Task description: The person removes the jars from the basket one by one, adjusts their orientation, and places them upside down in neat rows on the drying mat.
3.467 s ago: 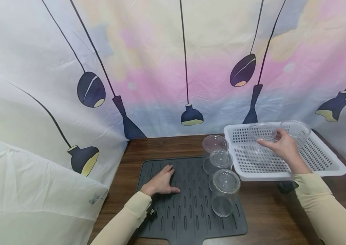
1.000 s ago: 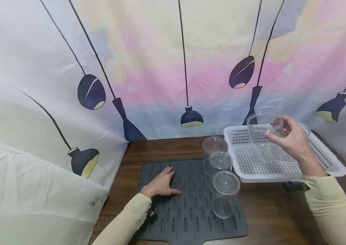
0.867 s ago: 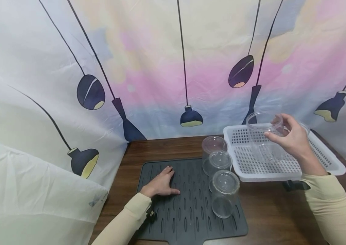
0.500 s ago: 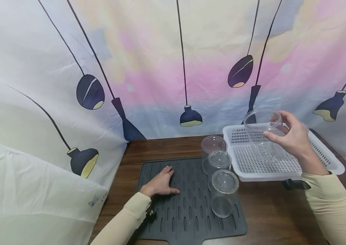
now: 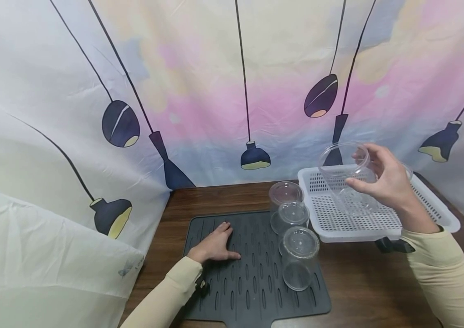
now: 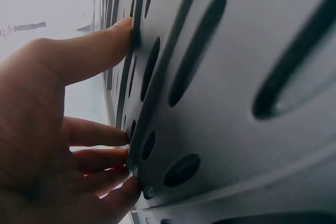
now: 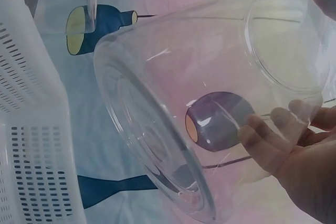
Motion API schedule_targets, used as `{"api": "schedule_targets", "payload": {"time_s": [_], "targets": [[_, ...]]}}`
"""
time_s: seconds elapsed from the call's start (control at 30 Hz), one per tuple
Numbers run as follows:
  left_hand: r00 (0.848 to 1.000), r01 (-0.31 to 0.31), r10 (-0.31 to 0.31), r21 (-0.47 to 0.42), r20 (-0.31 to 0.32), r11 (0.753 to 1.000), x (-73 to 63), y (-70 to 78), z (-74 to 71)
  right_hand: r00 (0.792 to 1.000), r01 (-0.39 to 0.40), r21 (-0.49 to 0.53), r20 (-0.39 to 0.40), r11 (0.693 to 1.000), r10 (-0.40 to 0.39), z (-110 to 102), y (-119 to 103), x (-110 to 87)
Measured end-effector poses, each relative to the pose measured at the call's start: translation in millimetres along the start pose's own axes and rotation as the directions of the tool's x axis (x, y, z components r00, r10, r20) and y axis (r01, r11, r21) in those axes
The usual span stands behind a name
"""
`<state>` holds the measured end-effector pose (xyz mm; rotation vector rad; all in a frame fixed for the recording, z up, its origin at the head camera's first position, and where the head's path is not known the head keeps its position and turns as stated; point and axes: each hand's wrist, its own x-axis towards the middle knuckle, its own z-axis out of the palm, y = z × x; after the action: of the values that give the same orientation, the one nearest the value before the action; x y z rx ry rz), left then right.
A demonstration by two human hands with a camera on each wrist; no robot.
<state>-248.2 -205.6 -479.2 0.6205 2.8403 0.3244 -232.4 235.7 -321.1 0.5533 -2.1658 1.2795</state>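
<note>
Plainly, right hand (image 5: pixel 388 182), spread wide, grips tilted clear jar (image 5: pixel 338 182), white basket (image 5: pixel 355 238) below grip; slip possible if pinch loosens. Left hand (image 5: pixel 214 245) splayed on mat (image 5: pixel 252 282), holding nothing.

We had both arms (image 5: pixel 168 291) stretched forward. Our left hand (image 5: pixel 213 246) lay low, thumb spread from the fingers; our right hand (image 5: pixel 389 182) was higher, thumb and fingers curved in a grip.
</note>
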Motion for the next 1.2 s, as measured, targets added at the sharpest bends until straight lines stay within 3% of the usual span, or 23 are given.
{"api": "schedule_targets", "payload": {"time_s": [0.63, 1.2], "targets": [[1.0, -0.006, 0.006, 0.013, 0.002, 1.0, 4.1, -2.5, -7.5, 0.988, 0.154, -0.016, 0.003, 0.988, -0.154, 4.7, -21.3, 10.2], [1.0, -0.009, 0.009, 0.014, 0.004, 1.0, 0.7, 0.4, -0.4, 0.972, 0.231, -0.037, 0.053, 0.972, -0.229, 6.2, -29.5, 8.2]]}}
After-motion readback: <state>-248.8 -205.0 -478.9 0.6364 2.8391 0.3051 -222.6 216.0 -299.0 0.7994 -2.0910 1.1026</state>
